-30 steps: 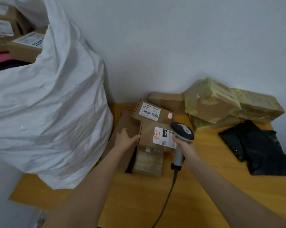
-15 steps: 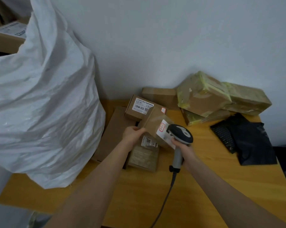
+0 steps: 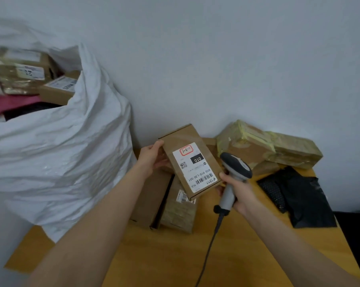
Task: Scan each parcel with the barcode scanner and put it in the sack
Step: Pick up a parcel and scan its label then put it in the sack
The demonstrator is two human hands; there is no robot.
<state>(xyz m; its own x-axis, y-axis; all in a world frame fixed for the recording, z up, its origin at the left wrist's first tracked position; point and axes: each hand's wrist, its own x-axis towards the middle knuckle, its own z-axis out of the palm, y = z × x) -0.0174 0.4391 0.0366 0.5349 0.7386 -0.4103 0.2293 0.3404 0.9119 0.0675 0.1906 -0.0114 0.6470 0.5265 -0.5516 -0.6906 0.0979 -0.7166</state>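
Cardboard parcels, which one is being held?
The brown cardboard box with the white 010 label, in the left hand; others lie on the wooden table or in the white sack.

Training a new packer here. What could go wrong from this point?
The left hand grips the parcel by one edge, so it could slip onto the boxes. The scanner in the right hand sits beside the label, so the barcode may not read. The sack looks full; parcels might spill.
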